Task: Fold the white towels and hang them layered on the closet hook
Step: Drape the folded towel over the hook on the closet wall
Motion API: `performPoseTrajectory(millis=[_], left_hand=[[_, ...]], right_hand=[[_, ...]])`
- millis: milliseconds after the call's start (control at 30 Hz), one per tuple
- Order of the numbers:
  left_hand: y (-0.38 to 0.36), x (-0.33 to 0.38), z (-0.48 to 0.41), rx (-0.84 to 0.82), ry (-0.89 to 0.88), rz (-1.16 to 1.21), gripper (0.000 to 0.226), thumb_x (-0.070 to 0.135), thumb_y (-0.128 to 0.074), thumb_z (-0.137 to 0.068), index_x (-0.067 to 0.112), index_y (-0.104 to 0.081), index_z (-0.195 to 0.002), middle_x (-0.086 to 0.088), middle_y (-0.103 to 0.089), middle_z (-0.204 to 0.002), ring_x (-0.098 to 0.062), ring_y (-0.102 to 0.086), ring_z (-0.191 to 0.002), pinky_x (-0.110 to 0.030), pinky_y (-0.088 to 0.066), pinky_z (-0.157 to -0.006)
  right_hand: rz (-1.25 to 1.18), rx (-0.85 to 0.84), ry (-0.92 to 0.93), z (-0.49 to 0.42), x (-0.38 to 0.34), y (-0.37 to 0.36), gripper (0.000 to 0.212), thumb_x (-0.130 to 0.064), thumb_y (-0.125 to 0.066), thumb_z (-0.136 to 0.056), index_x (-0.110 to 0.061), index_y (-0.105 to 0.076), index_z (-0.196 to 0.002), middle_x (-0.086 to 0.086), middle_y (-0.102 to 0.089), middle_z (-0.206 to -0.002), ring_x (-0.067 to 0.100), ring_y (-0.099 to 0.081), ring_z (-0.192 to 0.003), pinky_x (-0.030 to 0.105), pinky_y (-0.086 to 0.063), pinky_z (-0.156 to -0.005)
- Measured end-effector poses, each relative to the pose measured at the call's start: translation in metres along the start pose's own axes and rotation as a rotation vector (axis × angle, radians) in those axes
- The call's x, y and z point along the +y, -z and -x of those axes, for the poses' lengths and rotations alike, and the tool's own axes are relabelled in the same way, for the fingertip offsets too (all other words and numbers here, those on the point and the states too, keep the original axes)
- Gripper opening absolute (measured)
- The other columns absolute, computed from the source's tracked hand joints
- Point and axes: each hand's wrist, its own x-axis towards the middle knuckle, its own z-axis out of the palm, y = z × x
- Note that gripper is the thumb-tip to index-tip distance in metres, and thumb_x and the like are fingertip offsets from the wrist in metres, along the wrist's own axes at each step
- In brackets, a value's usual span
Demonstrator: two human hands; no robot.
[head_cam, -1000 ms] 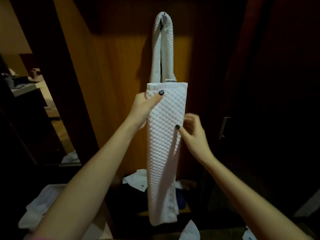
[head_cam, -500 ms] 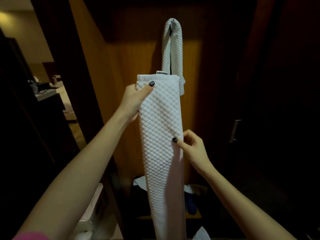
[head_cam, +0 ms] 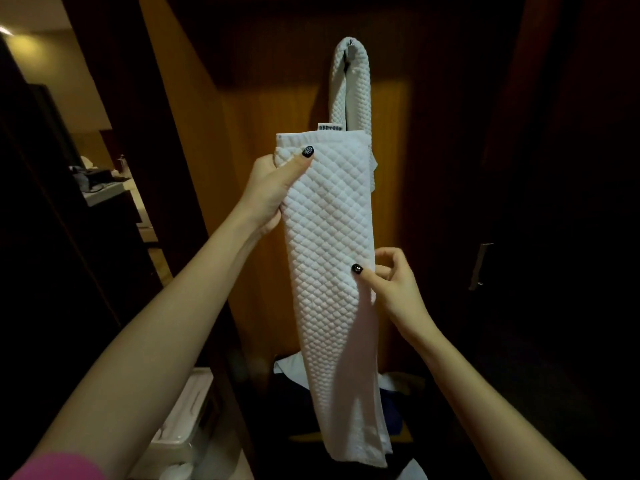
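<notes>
The closet's back panel (head_cam: 277,209) was smooth orange-brown wood, lit in the middle and dark along its top. To the right hung deep shadow, with open room between the towels and a metal door handle (head_cam: 479,268). To the left a dark door edge cut off a dim room.

In front of the panel a long folded towel (head_cam: 329,237) hung straight down in the person's hands. It was white, quilted in small raised diamonds, and smoother near its lower end. Its flat top edge sat just below the loop of a second towel (head_cam: 355,91) of the same weave. That one was draped over the hook (head_cam: 350,43) in a narrow arch, its ends falling behind the held one.

Both bare forearms reached up and forward. The left hand (head_cam: 268,192) gripped the folded towel's upper left corner, thumb laid across the front and fingers hidden behind. The right hand (head_cam: 396,289) pinched the right edge about halfway down, thumb on the front and fingers curled. Each grip was closed on that towel.

A white box (head_cam: 187,407) sat low at the left. Crumpled cloth (head_cam: 393,381) lay on the closet floor behind the towel's lower end. A small label (head_cam: 329,127) stood up from the top edge.
</notes>
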Motion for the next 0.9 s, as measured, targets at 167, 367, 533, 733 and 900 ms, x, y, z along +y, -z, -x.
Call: performPoseTrajectory(millis=[167, 367, 533, 733, 900], left_hand=[[0.002, 0.007, -0.007, -0.08, 0.046, 0.05, 0.012, 0.012, -0.057, -0.096, 0.006, -0.064, -0.101, -0.005, -0.076, -0.091, -0.018, -0.073, -0.088, -0.027, -0.058, -0.07], [0.013, 0.012, -0.018, -0.126, 0.112, 0.103, 0.012, 0.015, -0.055, -0.096, 0.008, -0.065, -0.101, -0.003, -0.076, -0.091, -0.016, -0.072, -0.089, -0.027, -0.059, -0.071], [0.026, 0.001, -0.029, -0.05, 0.206, 0.128, 0.014, 0.015, -0.057, -0.096, 0.007, -0.064, -0.106, -0.004, -0.076, -0.091, -0.018, -0.072, -0.09, -0.029, -0.059, -0.072], [0.038, -0.028, -0.024, 0.034, 0.296, 0.223, 0.032, 0.035, -0.058, -0.096, 0.016, -0.063, -0.12, -0.006, -0.074, -0.105, -0.022, -0.068, -0.104, -0.036, -0.058, -0.08], [0.021, -0.086, 0.035, -0.034, 0.389, 0.326, 0.051, 0.032, -0.069, -0.078, 0.009, -0.06, -0.123, -0.013, -0.068, -0.121, -0.024, -0.067, -0.108, -0.038, -0.057, -0.088]], right_hand=[[0.096, -0.161, -0.001, -0.006, 0.004, 0.005, 0.031, -0.033, -0.068, -0.085, -0.017, -0.075, -0.11, -0.008, -0.046, -0.148, 0.005, -0.042, -0.135, 0.033, -0.042, -0.106], [-0.028, -0.343, -0.036, -0.011, -0.007, 0.005, 0.023, -0.029, -0.064, -0.089, -0.011, -0.077, -0.096, 0.008, -0.075, -0.104, 0.023, -0.071, -0.098, 0.026, -0.055, -0.082], [-0.062, -0.242, 0.031, -0.009, -0.004, -0.004, 0.016, -0.032, -0.067, -0.089, -0.022, -0.078, -0.095, 0.004, -0.076, -0.102, 0.019, -0.072, -0.095, 0.022, -0.055, -0.074], [-0.135, -0.027, 0.081, -0.006, 0.005, -0.016, 0.01, -0.022, -0.068, -0.089, -0.02, -0.076, -0.096, 0.007, -0.075, -0.1, 0.024, -0.072, -0.092, 0.028, -0.058, -0.072], [-0.07, 0.11, 0.089, -0.011, 0.002, -0.013, 0.007, -0.014, -0.068, -0.091, -0.009, -0.073, -0.093, 0.014, -0.073, -0.095, 0.036, -0.069, -0.093, 0.046, -0.057, -0.081]])
